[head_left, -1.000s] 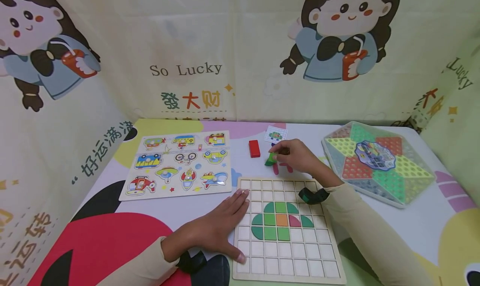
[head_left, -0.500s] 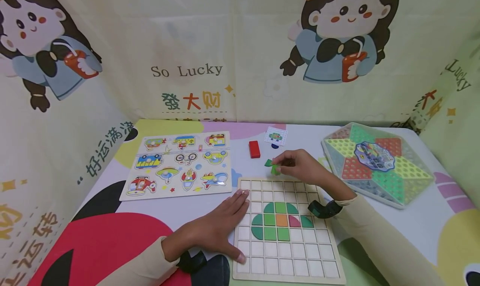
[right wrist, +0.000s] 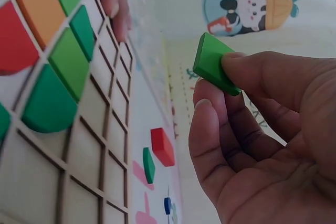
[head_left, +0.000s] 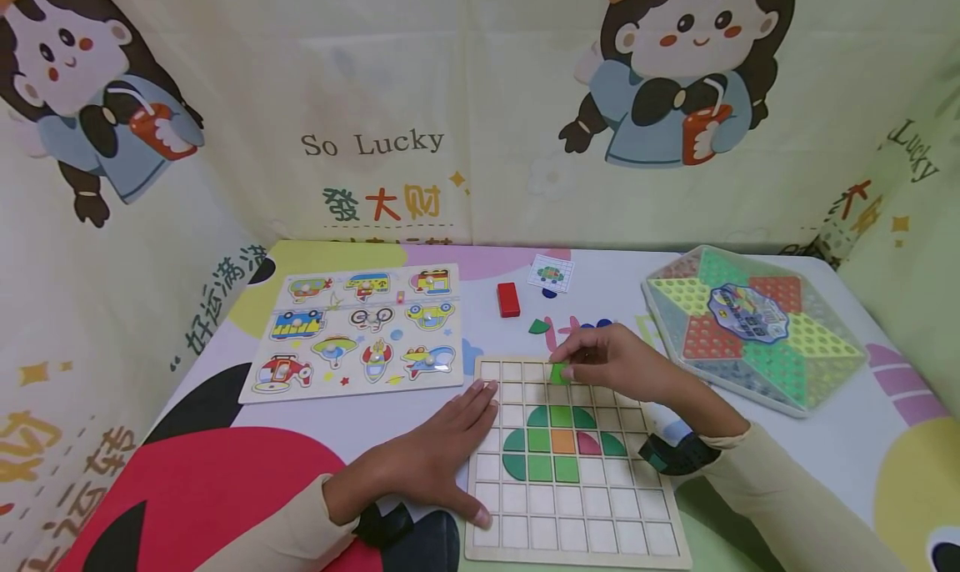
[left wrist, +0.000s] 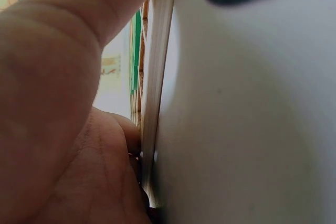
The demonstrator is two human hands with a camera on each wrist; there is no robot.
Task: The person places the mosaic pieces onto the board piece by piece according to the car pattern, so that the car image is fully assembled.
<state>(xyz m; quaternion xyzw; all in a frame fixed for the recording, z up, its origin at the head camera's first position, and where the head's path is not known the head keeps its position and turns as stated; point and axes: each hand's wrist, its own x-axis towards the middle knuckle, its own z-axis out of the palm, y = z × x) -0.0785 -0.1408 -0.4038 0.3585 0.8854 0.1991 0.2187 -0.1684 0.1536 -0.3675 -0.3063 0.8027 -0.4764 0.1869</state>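
My right hand pinches a green square tile between thumb and fingers, over the top rows of a wooden grid board. Spread along the board's left edge, my left hand rests with straight fingers on the rim, its thumb near the lower corner. Set in the middle cells are several green squares, rounded dark green tiles, an orange square and a pinkish-red rounded tile. Just beyond the board lies a loose rounded green tile.
A red block and a small pattern card lie behind the board, with blue pieces partly hidden by my right hand. To the left is a vehicle puzzle board; a hexagonal checkers board sits at the right.
My right hand has picked the green square tile from beside the rounded green one and brought it nearer, over the grid board's top rows. The left hand stays put.
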